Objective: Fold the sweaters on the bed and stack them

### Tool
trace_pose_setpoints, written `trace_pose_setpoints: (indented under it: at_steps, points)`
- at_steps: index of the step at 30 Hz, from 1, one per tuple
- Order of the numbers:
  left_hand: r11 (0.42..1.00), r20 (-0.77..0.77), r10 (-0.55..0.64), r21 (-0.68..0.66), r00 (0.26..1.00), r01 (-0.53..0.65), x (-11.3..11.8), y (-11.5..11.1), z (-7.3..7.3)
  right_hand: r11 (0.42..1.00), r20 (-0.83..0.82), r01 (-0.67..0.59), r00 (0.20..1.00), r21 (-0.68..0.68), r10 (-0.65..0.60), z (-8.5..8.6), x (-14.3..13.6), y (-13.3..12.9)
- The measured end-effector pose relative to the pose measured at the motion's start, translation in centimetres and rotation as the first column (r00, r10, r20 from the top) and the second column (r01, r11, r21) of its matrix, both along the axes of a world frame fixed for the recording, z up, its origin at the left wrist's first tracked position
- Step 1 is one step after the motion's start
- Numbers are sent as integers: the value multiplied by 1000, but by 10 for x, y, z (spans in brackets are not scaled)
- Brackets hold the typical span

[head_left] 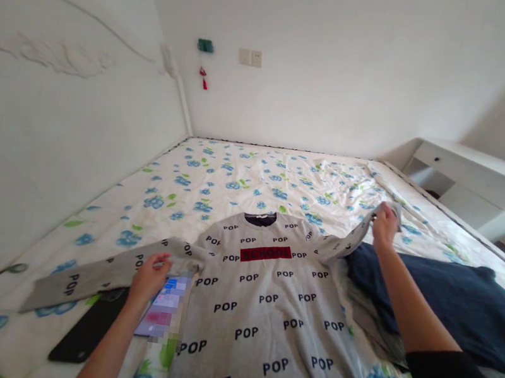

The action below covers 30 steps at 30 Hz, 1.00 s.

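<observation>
A grey long-sleeved sweatshirt (pixel 265 293) lies spread out, front up, with "POP" printed all over and a red "SCHOOL" patch on the chest. Its collar faces away from me. My right hand (pixel 385 226) is closed on the cuff end of the sleeve at right and holds it raised off the bed. My left hand (pixel 152 270) hovers at the other sleeve (pixel 90 272), which lies stretched out to the left. Its fingers are loosely bent and look apart, with no cloth visibly gripped. A black flat object (pixel 89 326) and a phone with a lit screen (pixel 161 312) lie beside my left forearm.
The bed has a white sheet (pixel 236 173) with blue flowers. Folded dark blue clothing (pixel 450 303) lies on the right, over greyish cloth. Walls stand at the left and back, with a socket (pixel 256 59). A white drawer unit (pixel 479 180) is at far right.
</observation>
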<state>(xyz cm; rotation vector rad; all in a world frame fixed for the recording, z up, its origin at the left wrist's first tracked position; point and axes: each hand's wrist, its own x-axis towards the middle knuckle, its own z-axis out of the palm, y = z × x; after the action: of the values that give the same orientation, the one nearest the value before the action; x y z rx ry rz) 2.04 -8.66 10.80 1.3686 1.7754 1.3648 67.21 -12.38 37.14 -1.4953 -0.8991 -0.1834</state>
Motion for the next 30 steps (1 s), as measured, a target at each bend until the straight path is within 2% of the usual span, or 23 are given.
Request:
trace_pose_setpoints:
  at_steps: [2, 4, 5, 6, 7, 8, 9, 10, 11, 12, 14, 16, 19, 21, 24, 27, 30]
  points:
    - [1000, -102, -20, 15, 995, 22, 9, 0, -2, 990, 141, -129, 981, -50, 135, -11, -79, 16]
    - [999, -202, -35, 31, 979, 42, 17, -2, -4, 928, 318, -343, 872, -148, 373, -43, -161, 21]
    - [998, -247, -41, 36, 968, 52, 20, -3, -6, 870, 392, -435, 777, -232, 493, -66, -197, 19]
    - [997, -289, -46, 41, 956, 60, 23, -5, -8, 779, 449, -513, 637, -360, 627, -90, -227, 14]
    - [996, -328, -52, 48, 943, 71, 25, -6, -10, 662, 472, -548, 464, -511, 749, -115, -250, 8]
    - [994, -368, -61, 58, 928, 88, 27, -8, -12, 560, 469, -530, 310, -637, 827, -138, -264, 0]
    - [991, -409, -73, 71, 909, 111, 28, -9, -13, 498, 454, -475, 214, -726, 865, -157, -269, -9]
    - [987, -452, -87, 84, 888, 140, 30, -10, -15, 469, 438, -400, 172, -787, 882, -173, -265, -17]
    - [981, -494, -106, 92, 863, 173, 32, -10, -16, 469, 433, -319, 182, -824, 883, -184, -254, -25]
    - [974, -532, -131, 90, 836, 210, 34, -11, -18, 487, 438, -232, 233, -842, 868, -191, -237, -32]
    - [958, -594, -195, 56, 780, 282, 41, -10, -19, 515, 462, -44, 383, -856, 800, -196, -190, -42]
    - [941, -635, -256, 10, 729, 338, 52, -8, -19, 497, 491, 140, 517, -857, 701, -194, -141, -49]
    - [908, -661, -329, -26, 675, 418, 70, -5, -20, 446, 526, 298, 626, -844, 576, -196, -90, -55]
    - [894, -667, -361, -49, 651, 445, 81, -5, -21, 450, 533, 313, 657, -837, 534, -202, -76, -55]
    - [893, -663, -385, -94, 641, 439, 92, -5, -24, 482, 541, 301, 674, -823, 503, -210, -76, -49]
    - [886, -648, -409, -113, 643, 449, 98, -7, -24, 509, 549, 304, 709, -805, 443, -211, -79, -41]
    - [857, -647, -439, -92, 624, 507, 105, -9, -21, 525, 540, 315, 764, -790, 354, -210, -71, -37]
